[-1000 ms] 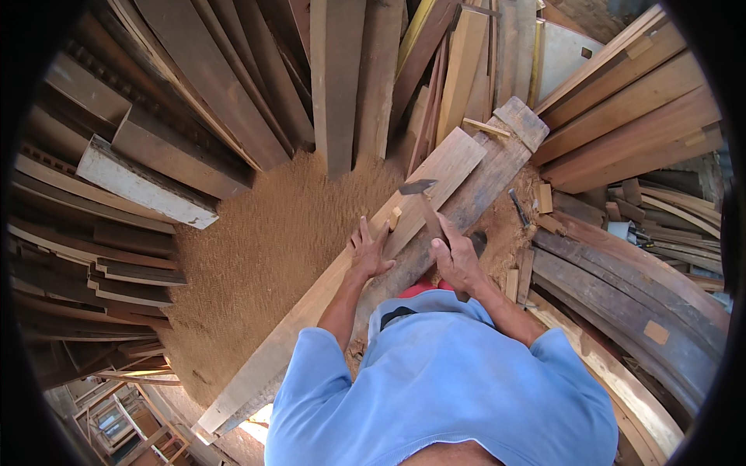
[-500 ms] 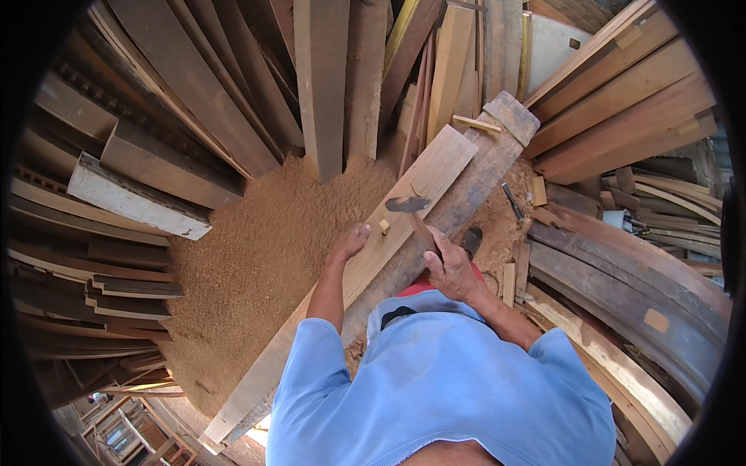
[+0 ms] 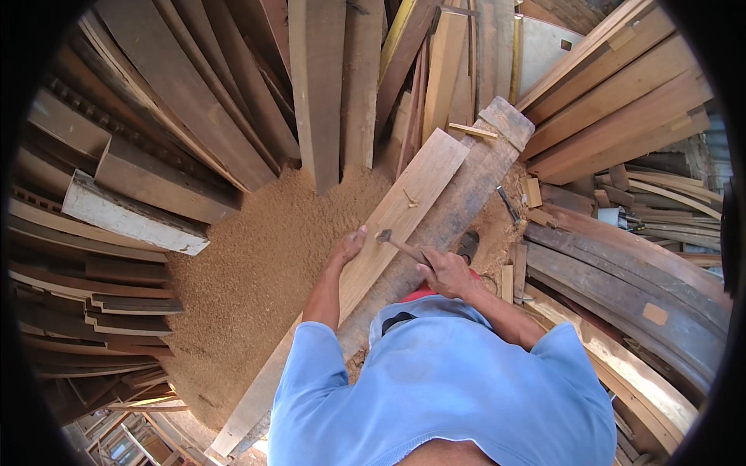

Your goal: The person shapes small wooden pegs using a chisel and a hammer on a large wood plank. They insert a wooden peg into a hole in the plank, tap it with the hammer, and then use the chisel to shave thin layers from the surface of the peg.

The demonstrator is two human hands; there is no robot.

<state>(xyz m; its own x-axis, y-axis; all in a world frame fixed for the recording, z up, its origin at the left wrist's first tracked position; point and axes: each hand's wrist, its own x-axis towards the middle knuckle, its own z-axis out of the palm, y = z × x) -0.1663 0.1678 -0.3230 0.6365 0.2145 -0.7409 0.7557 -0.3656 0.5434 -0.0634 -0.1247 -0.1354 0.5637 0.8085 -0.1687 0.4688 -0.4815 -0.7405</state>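
A pale wooden plank (image 3: pixel 420 175) lies slantwise along a thick, worn timber beam (image 3: pixel 458 194). My right hand (image 3: pixel 447 273) is closed round the handle of a hammer (image 3: pixel 405 248), its head down over the plank's middle. The small peg that stood there is hidden behind the head. At the plank's left edge, close to the hammer head, my left hand (image 3: pixel 346 248) has its fingers curled on the wood. A curled wood shaving (image 3: pixel 411 200) lies higher up on the plank.
Sawdust (image 3: pixel 249 256) covers the floor left of the beam. Upright boards (image 3: pixel 321 93) stand around the far side and left. A chisel-like tool (image 3: pixel 507 203) lies right of the beam, near small offcuts (image 3: pixel 531 192). A thin strip (image 3: pixel 472 130) rests on the beam's far end.
The hammer head has come down and to the left, from above the plank onto the spot where the peg stood. My left hand stays nearly in place.
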